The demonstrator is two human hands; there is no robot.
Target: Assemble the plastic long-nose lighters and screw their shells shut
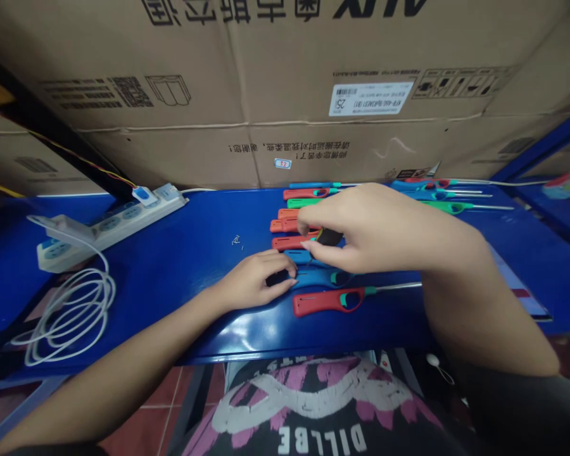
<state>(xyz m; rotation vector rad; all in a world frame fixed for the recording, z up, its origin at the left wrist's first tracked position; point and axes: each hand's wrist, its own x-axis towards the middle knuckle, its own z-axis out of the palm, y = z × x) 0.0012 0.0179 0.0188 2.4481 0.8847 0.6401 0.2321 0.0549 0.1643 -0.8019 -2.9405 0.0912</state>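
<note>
Several long-necked gas lighters lie in a column on the blue shelf. My left hand [261,278] is closed, its thumb and forefinger on the butt end of a blue lighter [313,277]. Over the lighters, my right hand [361,231] grips a dark, yellow-edged screwdriver handle [330,237], with the thin shaft pointing down near another blue lighter [297,256]. What the tip touches is hard to make out. Closest to me is a red lighter [320,301] with a metal neck. Small loose screws [236,240] lie left of the column.
A large cardboard box [171,152] stands along the back. On the left are a white power strip [118,221] and a coiled white cable [71,316]. More lighters, including a green one [449,207], lie at the back right. The shelf's front edge is near my body.
</note>
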